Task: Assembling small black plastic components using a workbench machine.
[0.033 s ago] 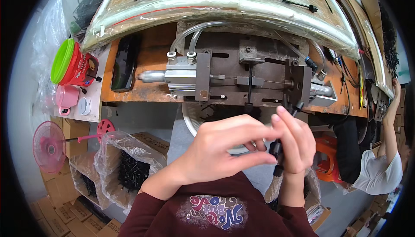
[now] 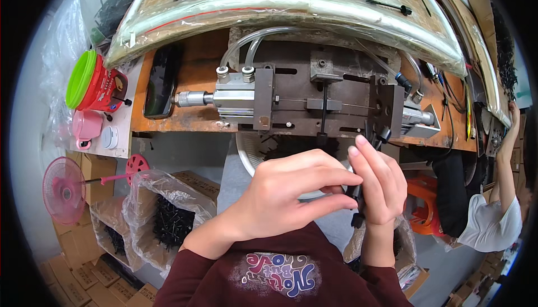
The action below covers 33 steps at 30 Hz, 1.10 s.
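Observation:
My right hand [image 2: 383, 186] is upright with its fingers curled round several black plastic rods [image 2: 357, 220] with knobbed ends, which stick out above and below. My left hand [image 2: 300, 186] reaches across to them, thumb and forefinger closed on one of the black pieces beside the right palm; the exact grip is partly hidden. Just beyond both hands stands a dark metal fixture [image 2: 291, 117] with an air cylinder [image 2: 235, 101] on the left and another cylinder [image 2: 417, 117] on the right. A black rod [image 2: 324, 108] lies across its middle block, crossed by thin metal pins.
A white basket [image 2: 245, 158] of black parts sits under the bench edge. Black rods [image 2: 367, 0] lie on the plastic-wrapped shelf [image 2: 280, 11]. A phone [image 2: 161, 85], red tub [image 2: 101, 91] and pink fan [image 2: 64, 189] are left; another person's arm [image 2: 507, 150] is far right.
The left cylinder's shaft has drawn back leftward, and the right cylinder's end has shifted slightly outward. My left thumb and forefinger have closed in on the black piece.

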Each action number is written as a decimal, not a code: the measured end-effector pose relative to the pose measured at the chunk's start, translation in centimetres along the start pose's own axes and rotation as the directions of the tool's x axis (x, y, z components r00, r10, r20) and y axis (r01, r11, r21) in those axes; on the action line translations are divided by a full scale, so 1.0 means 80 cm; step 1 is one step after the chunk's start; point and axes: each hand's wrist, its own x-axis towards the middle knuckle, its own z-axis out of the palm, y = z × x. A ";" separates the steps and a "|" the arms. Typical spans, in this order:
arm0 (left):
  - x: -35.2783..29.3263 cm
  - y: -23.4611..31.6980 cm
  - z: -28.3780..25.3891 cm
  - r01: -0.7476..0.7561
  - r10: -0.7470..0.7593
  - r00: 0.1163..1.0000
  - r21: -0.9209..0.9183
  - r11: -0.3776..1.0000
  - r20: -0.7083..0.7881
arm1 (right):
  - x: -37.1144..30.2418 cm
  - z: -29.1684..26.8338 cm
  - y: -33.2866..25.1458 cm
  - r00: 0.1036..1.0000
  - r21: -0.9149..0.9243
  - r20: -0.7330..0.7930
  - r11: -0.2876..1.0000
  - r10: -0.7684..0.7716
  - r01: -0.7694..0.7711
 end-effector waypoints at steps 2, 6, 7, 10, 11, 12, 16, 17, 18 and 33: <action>-0.002 0.000 -0.001 -0.052 0.055 0.998 0.092 0.994 -0.032 | 0.003 0.006 0.005 1.000 -0.017 -0.023 1.000 -0.009 0.009; -0.007 -0.004 0.000 -0.058 0.109 0.986 0.349 0.935 -0.129 | -0.001 0.009 0.013 0.997 -0.015 -0.075 0.999 0.037 -0.038; -0.007 -0.010 -0.001 -0.073 0.154 0.978 0.458 0.886 -0.144 | -0.006 0.010 0.014 0.993 -0.001 -0.101 0.998 0.065 -0.066; -0.006 -0.026 0.001 -0.072 0.141 0.988 0.619 0.782 -0.064 | -0.025 0.012 0.014 0.947 0.227 -0.160 0.944 0.277 -0.238; -0.004 -0.032 0.005 -0.073 0.141 0.989 0.661 0.747 -0.051 | -0.027 0.012 0.014 0.925 0.311 -0.194 0.915 0.326 -0.257; -0.004 -0.037 0.005 -0.090 0.141 0.990 0.713 0.696 -0.012 | -0.026 0.006 0.012 0.926 0.343 -0.132 0.893 0.354 -0.292; 0.002 -0.049 0.005 -0.144 0.154 0.986 0.828 0.541 0.071 | -0.019 -0.003 -0.001 0.820 0.596 -0.120 0.701 0.559 -0.391; 0.005 -0.049 0.005 -0.141 0.147 0.986 0.835 0.531 0.073 | -0.018 -0.006 0.001 0.825 0.580 -0.114 0.711 0.554 -0.398; 0.007 -0.049 0.005 -0.137 0.140 0.987 0.843 0.520 0.075 | -0.016 -0.008 0.001 0.804 0.604 -0.108 0.681 0.585 -0.414; -0.001 -0.021 0.007 -0.071 0.072 0.997 0.119 0.990 0.003 | -0.014 -0.012 -0.006 0.580 0.819 0.563 -0.489 0.588 -0.300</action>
